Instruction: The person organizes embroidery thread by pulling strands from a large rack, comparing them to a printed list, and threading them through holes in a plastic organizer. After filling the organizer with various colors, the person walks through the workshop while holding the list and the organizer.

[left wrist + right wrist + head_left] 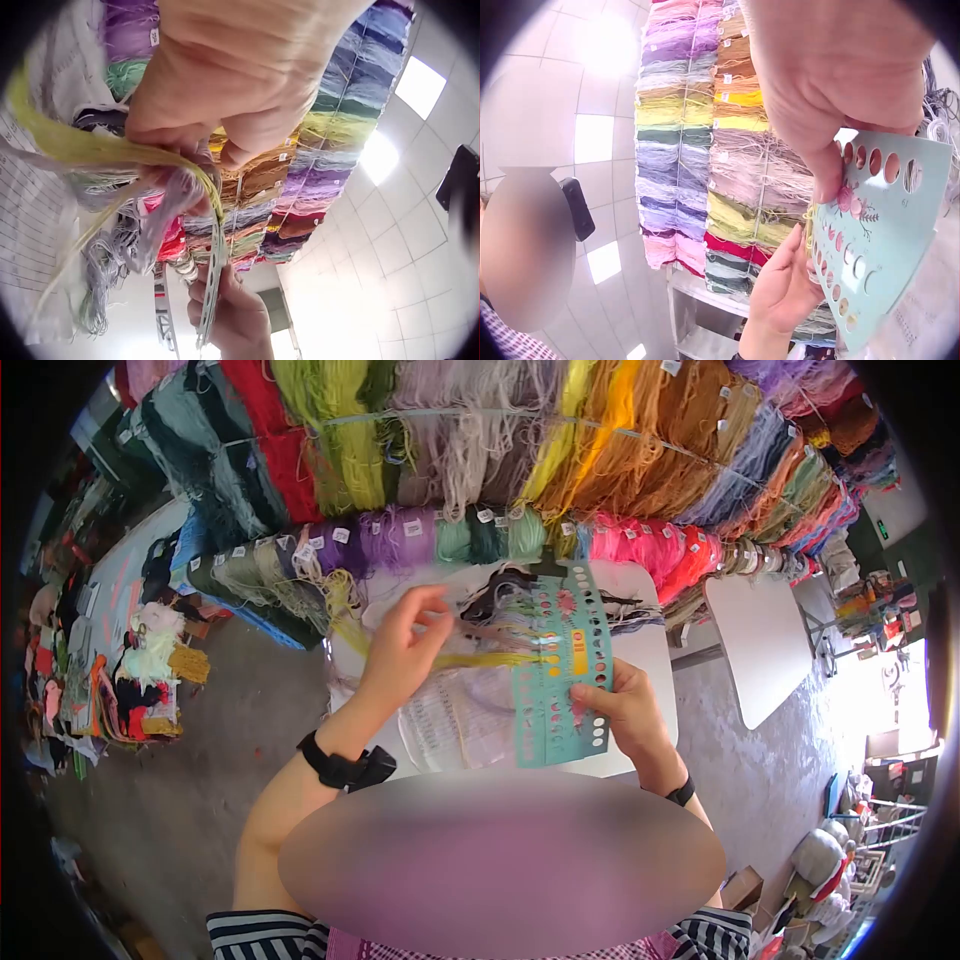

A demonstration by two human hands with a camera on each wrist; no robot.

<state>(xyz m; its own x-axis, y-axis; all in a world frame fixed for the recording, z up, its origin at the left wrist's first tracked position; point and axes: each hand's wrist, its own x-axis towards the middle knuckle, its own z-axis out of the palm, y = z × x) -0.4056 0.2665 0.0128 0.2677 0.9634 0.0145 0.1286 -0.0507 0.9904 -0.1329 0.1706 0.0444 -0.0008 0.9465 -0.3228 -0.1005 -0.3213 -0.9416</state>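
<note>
A turquoise card [560,705] with holes along its edges and printed flowers is gripped by the right hand [640,710], thumb on its front. Yellow-green threads [480,659] and pale lavender strands run left from the card. The left hand [405,645] is beside them with bent fingers; in the left wrist view this hand [240,82] has its fingertips at the lavender strands [169,214], pinching thread, though the exact contact is partly hidden. In the right wrist view the card [885,217] slants below the right hand [840,67], with the left hand [780,292] behind it.
Hanks of coloured thread [470,450] hang on a rack across the back. Printed sheets [450,725] lie on the white table [650,660] under the hands. Another white table [765,650] stands at right, and a table heaped with textiles [150,650] at left.
</note>
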